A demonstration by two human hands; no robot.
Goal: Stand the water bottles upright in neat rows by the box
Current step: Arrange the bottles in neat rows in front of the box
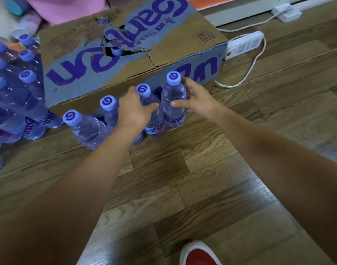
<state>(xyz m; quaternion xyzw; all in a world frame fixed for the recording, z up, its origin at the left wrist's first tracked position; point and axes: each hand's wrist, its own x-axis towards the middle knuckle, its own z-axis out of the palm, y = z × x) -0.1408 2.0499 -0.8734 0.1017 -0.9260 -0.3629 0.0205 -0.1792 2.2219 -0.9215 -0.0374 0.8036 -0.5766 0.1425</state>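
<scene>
Far left there's a big cluster of bottles already standing beside the box. In front of the box I've got a row of four going. My left hand is wrapped round the third bottle, my right hand is curled round the end bottle, both upright on the floor. Looks like I'm squaring the row up. Next I'd guess: nudge them snug, let go gently. Clear plastic, purple caps and labels, probably full so fairly stable.

Four row bottles, one box
</scene>
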